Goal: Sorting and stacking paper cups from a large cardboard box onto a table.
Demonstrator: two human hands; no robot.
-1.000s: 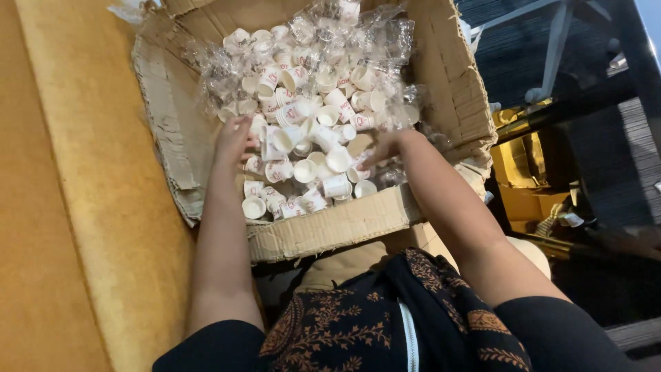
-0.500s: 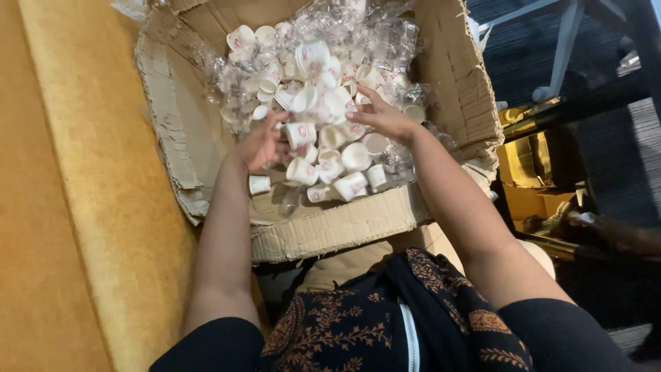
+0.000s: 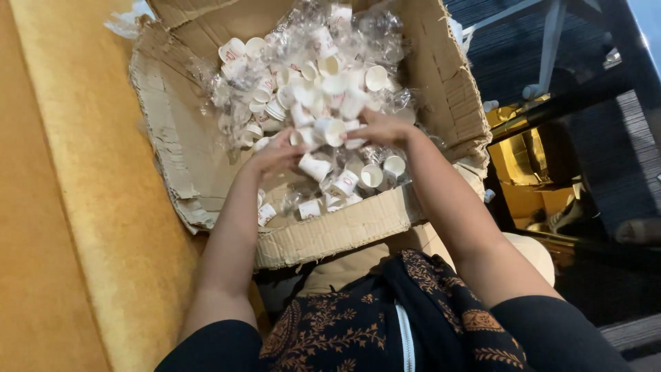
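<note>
The head view looks down into a torn brown corrugated cardboard box (image 3: 172,145) that rests against the person's lap, its flaps ragged and its near wall bent outward. Inside lies a heap of small white paper cups with red print (image 3: 310,96), many of them bundled in crinkled clear plastic wrapping (image 3: 372,34), some upright, most tipped on their sides or stacked into one another. The left hand (image 3: 279,153) reaches into the near-left part of the heap, palm down with fingers curled over the cups; they press against a few loose cups, but whether any cup is actually gripped cannot be told, since the fingertips are buried among them. The right hand (image 3: 379,127) is in the middle of the box, just right of the left hand, its fingers closed around a small cluster of the white cups and the plastic about them, lifted slightly above those lying on the box floor. A few single cups lie apart near the front wall, below both hands. The box sits beside a mustard-yellow upholstered surface (image 3: 62,207) on the left. The person wears a black garment with an orange-brown floral pattern (image 3: 358,324). To the right, dark striped flooring (image 3: 606,138) and a glossy yellow object (image 3: 523,158) show.
</note>
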